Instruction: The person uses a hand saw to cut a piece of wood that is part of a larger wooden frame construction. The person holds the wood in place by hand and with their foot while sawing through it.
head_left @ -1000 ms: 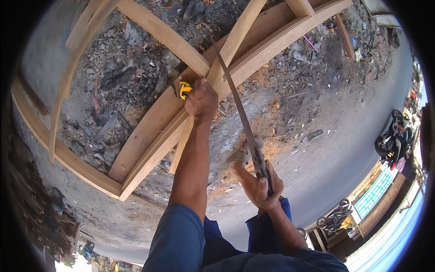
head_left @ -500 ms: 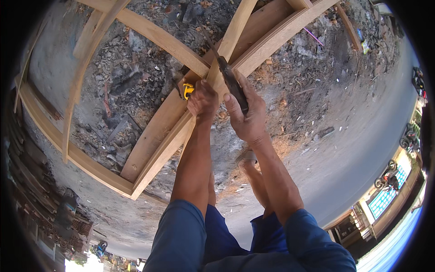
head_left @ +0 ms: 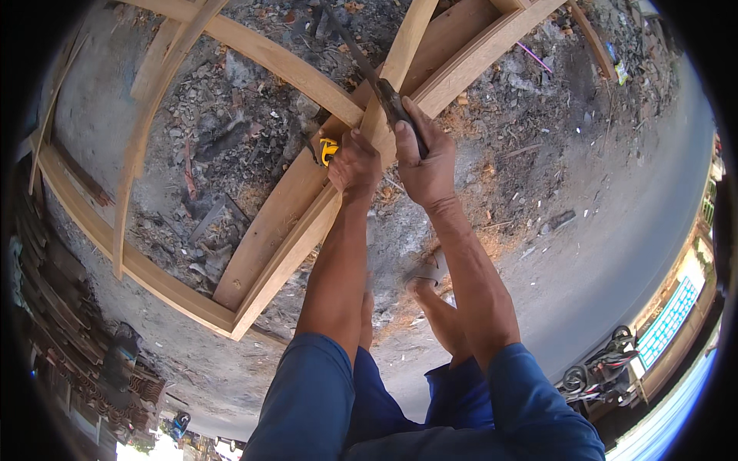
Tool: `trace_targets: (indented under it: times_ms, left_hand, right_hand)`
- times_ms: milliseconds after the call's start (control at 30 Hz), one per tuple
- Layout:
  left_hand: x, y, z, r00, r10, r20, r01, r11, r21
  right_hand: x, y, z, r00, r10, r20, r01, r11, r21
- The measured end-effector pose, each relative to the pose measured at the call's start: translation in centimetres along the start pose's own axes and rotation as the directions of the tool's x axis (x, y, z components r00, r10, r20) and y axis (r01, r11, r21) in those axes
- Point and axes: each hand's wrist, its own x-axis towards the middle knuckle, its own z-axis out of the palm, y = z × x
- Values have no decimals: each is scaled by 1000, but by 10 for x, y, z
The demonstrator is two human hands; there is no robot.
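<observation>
My right hand [head_left: 432, 167] is closed round the dark handle of a handsaw [head_left: 398, 115]. The long, narrow blade points away and to the left, lying across a wooden slat [head_left: 407, 42] by the joint of a timber frame [head_left: 265, 257]. Just left of the saw, my left hand [head_left: 357, 165] is closed on the frame's wood where the pieces cross; its fingertips are partly hidden. Beside its knuckles a yellow and black tape measure [head_left: 328, 151] rests at the frame.
Other frame bars [head_left: 277, 58] spread to the left and far side. Rubble, ash and sawdust cover the ground [head_left: 492, 169]. At the left rim lie stacked dark boards or tiles [head_left: 46, 284]. A paved road with a motorcycle [head_left: 607, 367] runs along the right.
My right hand and the saw have moved away from me, and more of the blade reaches beyond the slat. My left hand keeps its place at the joint. The view has shifted slightly.
</observation>
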Motion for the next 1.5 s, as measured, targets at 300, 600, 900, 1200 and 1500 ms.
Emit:
trace_targets:
  times_ms: [300, 600, 900, 1200, 1500]
  left_hand:
    - [-1, -20, -6, 999, -31, -9, 31, 999, 23]
    - [5, -29, -2, 997, -43, -65, 43, 999, 7]
    - [6, 1, -1, 998, 33, -51, -34, 999, -15]
    - [3, -18, -5, 999, -33, -29, 33, 999, 30]
    - [10, -32, -2, 999, -29, -26, 27, 998, -59]
  right_hand:
    - [-174, 20, -74, 999, 9, 51, -10, 1000, 24]
    - [-126, 7, -58, 987, 42, 157, -31, 997, -71]
    - [-30, 26, -7, 1000, -24, -7, 23, 999, -42]
    - [-156, 23, -71, 987, 112, 115, -115, 993, 15]
    - [35, -3, 33, 983, -176, 49, 177, 984, -14]
